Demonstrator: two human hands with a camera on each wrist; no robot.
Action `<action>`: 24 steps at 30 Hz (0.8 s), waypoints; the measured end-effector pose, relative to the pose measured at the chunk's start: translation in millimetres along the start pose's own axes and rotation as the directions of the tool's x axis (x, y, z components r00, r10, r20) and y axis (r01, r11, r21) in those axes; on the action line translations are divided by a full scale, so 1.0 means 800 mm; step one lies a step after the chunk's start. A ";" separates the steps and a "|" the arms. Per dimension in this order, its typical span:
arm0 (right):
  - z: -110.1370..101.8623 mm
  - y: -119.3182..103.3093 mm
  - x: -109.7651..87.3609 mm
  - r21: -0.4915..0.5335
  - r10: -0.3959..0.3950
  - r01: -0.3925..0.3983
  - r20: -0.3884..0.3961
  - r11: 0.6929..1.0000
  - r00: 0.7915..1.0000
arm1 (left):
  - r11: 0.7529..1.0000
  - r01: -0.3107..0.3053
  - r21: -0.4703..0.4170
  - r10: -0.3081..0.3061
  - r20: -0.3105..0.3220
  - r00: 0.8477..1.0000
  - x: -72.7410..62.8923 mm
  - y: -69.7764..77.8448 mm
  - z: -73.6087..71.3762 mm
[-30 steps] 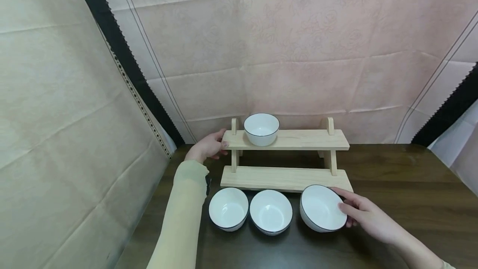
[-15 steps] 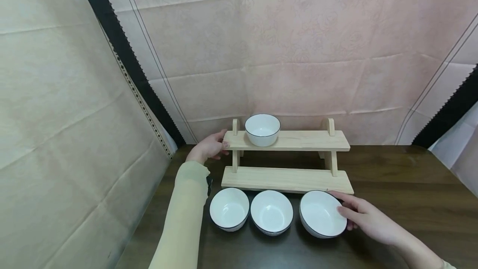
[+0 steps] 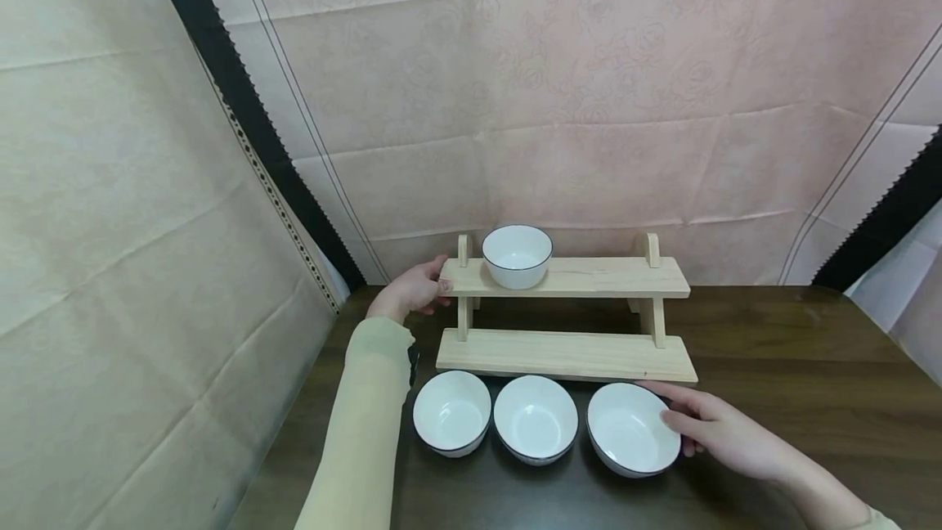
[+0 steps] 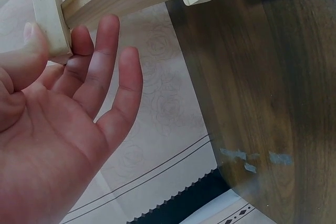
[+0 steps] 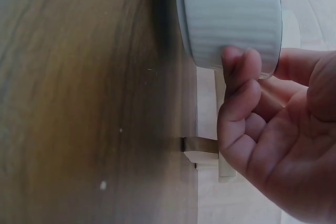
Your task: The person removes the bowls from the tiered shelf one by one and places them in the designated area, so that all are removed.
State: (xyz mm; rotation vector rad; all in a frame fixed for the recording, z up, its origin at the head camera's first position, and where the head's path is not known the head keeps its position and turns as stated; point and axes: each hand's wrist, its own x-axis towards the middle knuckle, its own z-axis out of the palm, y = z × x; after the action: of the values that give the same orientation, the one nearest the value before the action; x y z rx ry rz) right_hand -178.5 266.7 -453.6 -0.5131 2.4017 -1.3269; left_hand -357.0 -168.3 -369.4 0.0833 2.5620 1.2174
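My left hand (image 3: 410, 291) pinches the left end of a two-tier wooden shelf (image 3: 589, 276), thumb on one face of the upper board and fingers against the other, as the left wrist view (image 4: 58, 124) shows. A white bowl with a dark rim (image 3: 634, 429) is at the front right, tilted slightly, with my right hand (image 3: 717, 428) gripping its right side. In the right wrist view, curled fingers (image 5: 242, 72) press on the bowl's ribbed wall (image 5: 231, 19), close over the table. Two like bowls, a left one (image 3: 451, 413) and a middle one (image 3: 535, 419), stand beside it in a row.
Another white bowl (image 3: 517, 257) stands on the upper board, left of its middle. The lower board (image 3: 559, 352) lies just behind the front bowls. A dark wooden table (image 3: 795, 350) carries everything, with pale cloth (image 3: 589, 105) hanging behind and at the left.
My right hand has brought its bowl down and slightly toward me, away from the lower board and into line with the other two. The left hand keeps its place on the shelf.
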 end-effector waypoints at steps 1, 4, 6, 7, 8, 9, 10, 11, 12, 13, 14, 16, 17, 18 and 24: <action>0.000 0.000 0.000 -0.001 0.002 -0.002 0.000 1.000 1.000 | 1.000 -0.001 0.001 0.001 0.000 1.000 0.000 0.000 0.000; 0.001 0.000 0.000 -0.008 0.006 -0.006 -0.003 1.000 1.000 | 1.000 -0.001 0.010 0.001 -0.001 1.000 0.000 0.001 0.001; 0.002 0.000 0.001 -0.015 0.010 -0.010 -0.003 1.000 1.000 | 1.000 0.000 0.015 0.000 -0.003 1.000 0.000 0.001 0.001; 0.002 0.001 0.002 -0.019 0.012 -0.012 -0.003 1.000 1.000 | 1.000 0.000 0.017 0.000 -0.004 1.000 0.000 0.001 0.002; 0.002 0.001 0.002 -0.018 0.015 -0.015 0.001 1.000 1.000 | 1.000 0.001 0.020 -0.001 -0.005 1.000 0.000 0.001 0.001; 0.003 0.002 0.003 -0.018 0.015 -0.015 0.005 1.000 1.000 | 1.000 -0.001 0.024 0.001 -0.006 1.000 0.001 0.000 0.002; 0.003 0.002 0.004 -0.017 0.015 -0.015 0.010 1.000 1.000 | 1.000 -0.001 0.028 0.001 -0.006 1.000 0.001 0.000 0.002; 0.003 0.003 0.005 -0.018 0.016 -0.015 0.015 1.000 1.000 | 0.999 -0.002 0.032 0.002 -0.006 1.000 0.002 0.000 0.002; 0.003 0.003 0.005 -0.016 0.015 -0.014 0.020 1.000 1.000 | 0.999 -0.004 0.035 0.005 -0.007 1.000 0.002 0.000 0.002; 0.003 0.004 0.006 -0.016 0.011 -0.011 0.023 1.000 1.000 | 0.999 -0.005 0.038 0.005 -0.008 1.000 0.002 -0.001 0.002; 0.004 0.005 0.007 -0.015 0.008 -0.007 0.027 1.000 1.000 | 0.999 -0.004 0.040 0.005 -0.009 1.000 0.003 -0.001 0.002; 0.004 0.006 0.009 -0.014 -0.009 0.009 0.035 1.000 0.999 | 0.999 -0.003 0.044 0.003 -0.011 1.000 0.003 -0.001 0.003; 0.004 0.007 0.010 -0.013 -0.020 0.020 0.040 1.000 0.999 | 0.999 -0.002 0.044 0.003 -0.013 1.000 0.003 -0.001 0.003; 0.005 0.007 0.010 -0.011 -0.023 0.024 0.042 1.000 0.999 | 0.999 -0.001 0.044 0.002 -0.014 1.000 0.003 -0.001 0.003; 0.004 0.006 0.013 0.003 0.012 -0.012 0.034 1.000 0.999 | 0.999 0.002 0.043 -0.002 -0.015 1.000 0.003 -0.002 0.002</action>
State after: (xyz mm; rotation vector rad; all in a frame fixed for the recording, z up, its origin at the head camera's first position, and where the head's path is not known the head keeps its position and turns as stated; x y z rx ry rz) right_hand -186.5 261.9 -461.0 -0.5157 2.3709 -1.3071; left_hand -358.9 -167.5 -372.6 0.0816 2.6007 1.1668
